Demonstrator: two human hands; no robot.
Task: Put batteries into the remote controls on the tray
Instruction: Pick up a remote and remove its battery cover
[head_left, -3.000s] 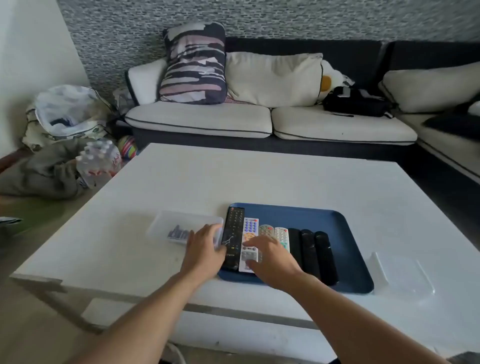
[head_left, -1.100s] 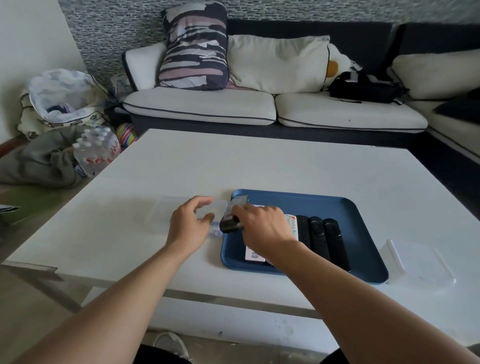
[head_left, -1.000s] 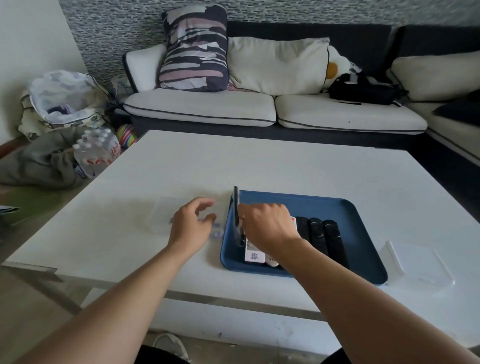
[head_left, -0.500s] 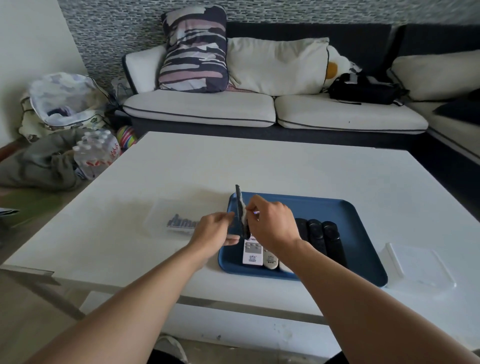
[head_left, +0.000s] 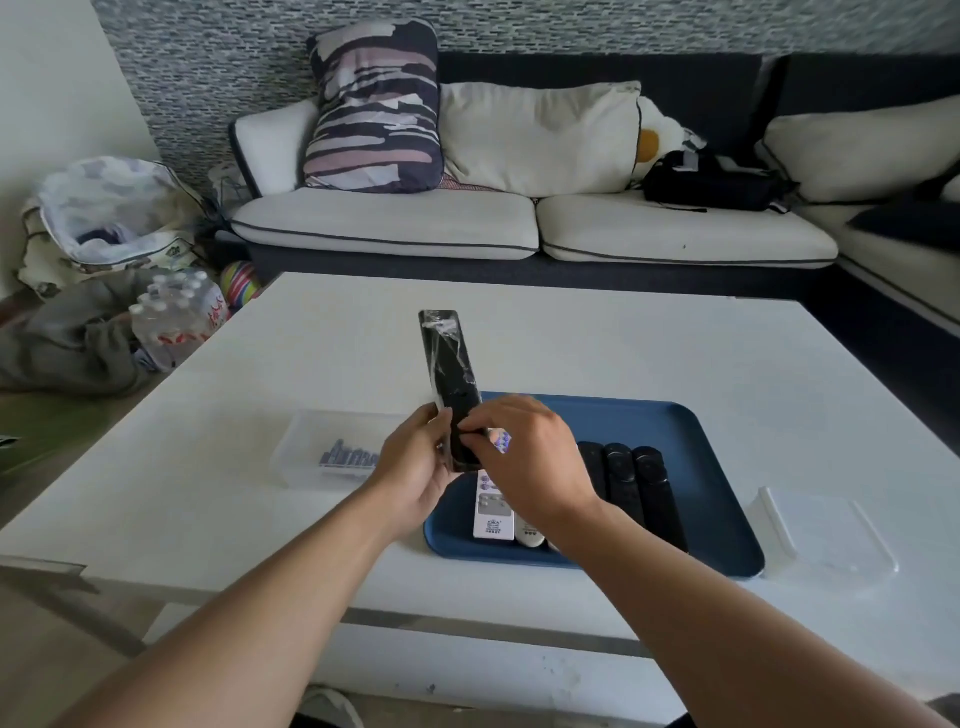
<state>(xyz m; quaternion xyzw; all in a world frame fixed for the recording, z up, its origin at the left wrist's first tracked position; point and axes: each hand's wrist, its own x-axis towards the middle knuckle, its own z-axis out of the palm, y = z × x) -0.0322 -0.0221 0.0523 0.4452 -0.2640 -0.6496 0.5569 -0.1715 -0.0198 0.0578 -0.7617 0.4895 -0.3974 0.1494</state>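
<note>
Hands (head_left: 457, 457) grip black remote (head_left: 451, 374) upright; battery box (head_left: 332, 457) left of tray (head_left: 717, 499).

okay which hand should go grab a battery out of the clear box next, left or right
Probably the left. The battery box lies on the table just outside the left hand, while the right hand is over the tray. The right hand can keep gripping the black remote.

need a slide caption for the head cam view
Both hands, left and right, hold a black remote upright above the blue tray, batteries box alongside.
</note>
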